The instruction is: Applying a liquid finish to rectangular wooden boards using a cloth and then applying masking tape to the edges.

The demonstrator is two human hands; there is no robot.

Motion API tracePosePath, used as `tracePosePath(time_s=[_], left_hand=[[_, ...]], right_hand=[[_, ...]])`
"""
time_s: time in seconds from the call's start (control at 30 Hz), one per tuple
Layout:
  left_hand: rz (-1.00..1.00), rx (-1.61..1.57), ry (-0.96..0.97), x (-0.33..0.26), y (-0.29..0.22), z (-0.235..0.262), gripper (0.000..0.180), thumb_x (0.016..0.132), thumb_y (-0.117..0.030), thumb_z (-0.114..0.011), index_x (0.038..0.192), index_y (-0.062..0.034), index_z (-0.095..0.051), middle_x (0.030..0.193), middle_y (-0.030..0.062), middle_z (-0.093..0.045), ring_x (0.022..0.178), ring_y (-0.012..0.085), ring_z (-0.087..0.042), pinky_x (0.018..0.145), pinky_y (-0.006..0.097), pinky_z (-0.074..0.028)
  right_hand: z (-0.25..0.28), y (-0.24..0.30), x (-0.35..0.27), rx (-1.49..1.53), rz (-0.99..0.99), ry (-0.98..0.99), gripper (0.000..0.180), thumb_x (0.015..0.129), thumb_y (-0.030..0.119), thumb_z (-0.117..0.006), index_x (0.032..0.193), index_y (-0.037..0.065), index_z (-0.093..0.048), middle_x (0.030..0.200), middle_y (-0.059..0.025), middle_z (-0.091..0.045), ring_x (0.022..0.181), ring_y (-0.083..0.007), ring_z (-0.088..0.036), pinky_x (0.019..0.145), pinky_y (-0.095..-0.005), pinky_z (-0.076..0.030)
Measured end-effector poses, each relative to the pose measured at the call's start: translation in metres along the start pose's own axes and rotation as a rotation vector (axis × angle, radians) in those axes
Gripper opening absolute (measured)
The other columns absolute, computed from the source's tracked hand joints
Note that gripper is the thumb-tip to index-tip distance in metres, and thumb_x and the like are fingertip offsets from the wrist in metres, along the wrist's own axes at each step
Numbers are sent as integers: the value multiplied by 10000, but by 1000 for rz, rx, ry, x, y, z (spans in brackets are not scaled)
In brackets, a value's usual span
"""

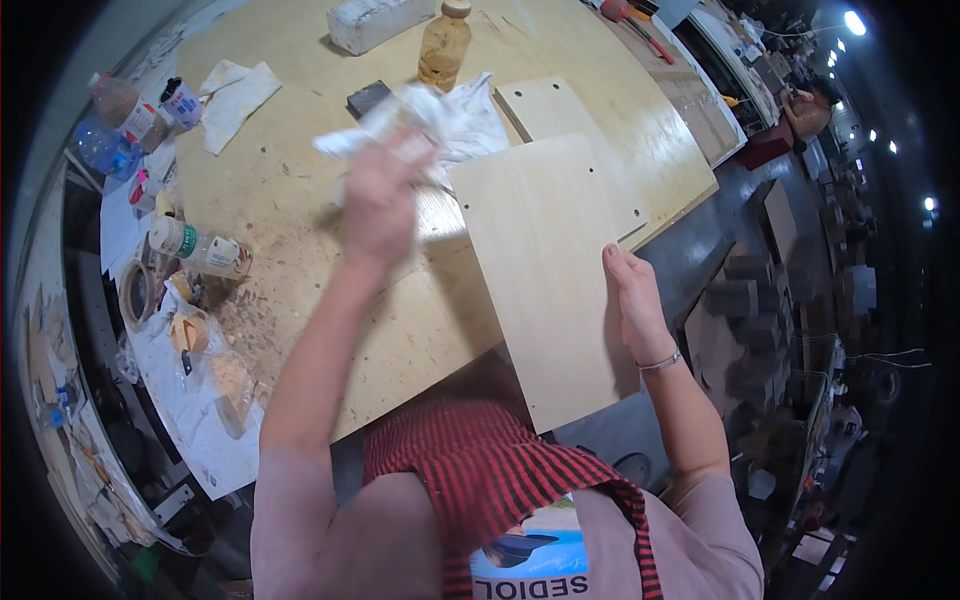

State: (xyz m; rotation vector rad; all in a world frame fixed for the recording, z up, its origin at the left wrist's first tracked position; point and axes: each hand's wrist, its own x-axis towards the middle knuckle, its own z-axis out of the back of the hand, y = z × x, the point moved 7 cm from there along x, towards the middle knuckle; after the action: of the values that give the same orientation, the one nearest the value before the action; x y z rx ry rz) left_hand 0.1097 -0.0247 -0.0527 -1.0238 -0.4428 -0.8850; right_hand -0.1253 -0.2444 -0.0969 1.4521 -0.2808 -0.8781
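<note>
My left hand (pixel 382 205) is closed around a crumpled white cloth (pixel 440 118), raised just above the workbench at the left edge of a pale plywood panel (pixel 545 270). The cloth is blurred. My right hand (pixel 632 300) grips the right edge of that panel, thumb on top. The panel's near end hangs over the bench edge toward my striped apron. A second plywood board (pixel 560 110) with small holes lies beneath it, farther back.
The wooden workbench (pixel 290 190) carries an amber bottle (pixel 444 45), a white block (pixel 375 20), a dark sanding block (pixel 367 97) and another rag (pixel 235 95). Bottles, cans and tape rolls crowd the left side (pixel 190 250). A person (pixel 810 105) sits far right.
</note>
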Motion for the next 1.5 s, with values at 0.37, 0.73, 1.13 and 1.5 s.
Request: tracePosePath(time_s=[0.37,0.73,1.13,1.5], left_hand=[[-50,-477,833,-141,-62,-12,260,657,25,-594,815,-137,-721,904,23,-673,864,241,-613,831,337,-491],[-428,-274,529,-57,-117,-48,297,763,-94,-620,1056,-127,-660,1023,94,-628,901,266,-580,785,404,-469],[-288,-227,344,20,-146,-13,364,756,-106,-606,1107,-156,-689,1273,73,-579,1231,322,-459,1059,475,-321],[213,-135,328,-97,-9,27,418,738,64,-610,1107,-120,-684,1071,110,-661,973,267,-598,879,385,-438]], right_hand=[[28,38,31,338,178,-282,331,992,236,-504,988,-70,-630,1040,-90,-642,946,-125,-567,868,-274,-435],[-3,62,25,431,248,-359,388,1004,269,-482,1075,-97,-591,1030,-124,-646,918,-179,-603,827,-309,-480],[-5,24,54,861,171,-219,360,1021,259,-418,1155,-61,-512,1072,-151,-611,950,-239,-626,832,-358,-540],[21,26,35,852,202,-425,398,1024,260,-409,1289,-36,-437,1244,-155,-543,1135,-265,-543,943,-413,-475]])
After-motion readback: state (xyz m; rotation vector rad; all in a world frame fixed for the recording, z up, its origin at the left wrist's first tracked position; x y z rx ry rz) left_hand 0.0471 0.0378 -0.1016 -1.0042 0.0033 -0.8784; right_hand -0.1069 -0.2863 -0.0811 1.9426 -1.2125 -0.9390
